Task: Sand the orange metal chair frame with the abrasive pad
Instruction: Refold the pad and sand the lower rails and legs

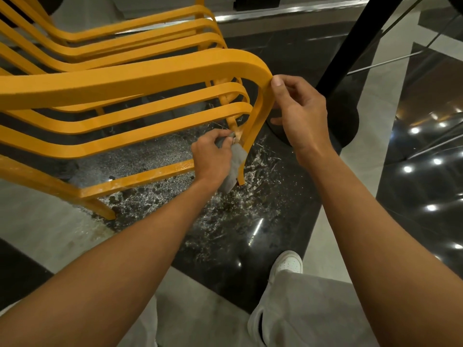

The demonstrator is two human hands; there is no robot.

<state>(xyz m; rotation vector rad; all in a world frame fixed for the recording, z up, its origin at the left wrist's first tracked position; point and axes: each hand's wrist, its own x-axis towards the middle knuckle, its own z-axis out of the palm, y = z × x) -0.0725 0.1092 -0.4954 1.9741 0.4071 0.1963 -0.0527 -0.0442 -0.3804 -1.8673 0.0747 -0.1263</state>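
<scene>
Beneath the left hand (213, 156) we see a glossy black floor (225, 266) with pale bands, spattered with whitish grit (250, 194). The orange chair frame (125, 81) stands there; a black round base (347, 121) sits beyond the right hand (300, 113).

Black pedestal (353, 46), white shoe (288, 262)

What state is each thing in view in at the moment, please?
Chair: standing on the floor, pale scuffs on its lower rail.
Pad: crumpled, held against the front leg, loose end hanging down.
Left grip: pinches the pad.
Right grip: holds the chair at its bend, thumb on the edge.
</scene>
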